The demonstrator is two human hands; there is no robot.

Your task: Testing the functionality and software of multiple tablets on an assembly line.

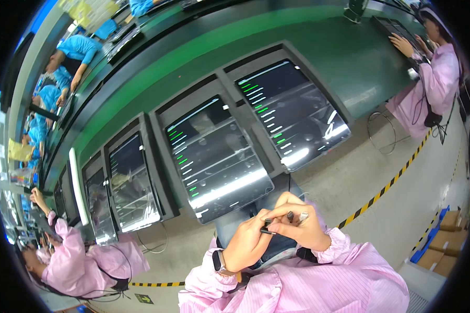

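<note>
Close together in front of my lap, both hands are closed with their fingertips meeting. My left hand (244, 241), a dark watch (218, 261) on its wrist, pinches a small black piece (267, 227) whose exact kind I cannot make out. Curled fingers of my right hand (308, 232) touch the same piece and hold another small dark piece (290, 215) with a whitish bit beside it. Just beyond my hands lies a flat display panel (219, 161), its dark screen lit with green and white bars.
Another lit panel (292, 112) lies to the right, and more (133, 182) to the left, in dark grey foam trays (162, 112) on a green bench (344, 57). Co-workers in pink sit at left and right; others in blue work across. Cardboard boxes (446, 245) stand lower right.
</note>
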